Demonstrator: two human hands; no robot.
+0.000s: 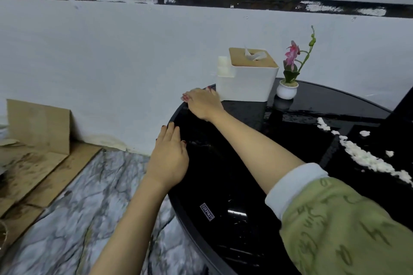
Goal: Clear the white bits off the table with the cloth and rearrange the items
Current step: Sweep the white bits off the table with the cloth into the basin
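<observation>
A round black glass table (225, 181) fills the right half of the head view. A trail of white bits (362, 156) runs diagonally across its right side. My left hand (168, 158) lies palm down on the table's left rim, fingers straight and holding nothing. My right hand (202, 102) lies palm down on the far-left rim, just left of a white tissue box (245, 83) with a wooden lid, its thumb close to the box. A small white pot with a pink orchid (287, 90) stands right of the box. I cannot make out a cloth.
A white wall runs close behind the table. Left of the table is marble-patterned floor (89, 207), with flattened cardboard (38, 127) lying and leaning against the wall at the far left. A dark slanted object (404, 105) cuts in at the right edge.
</observation>
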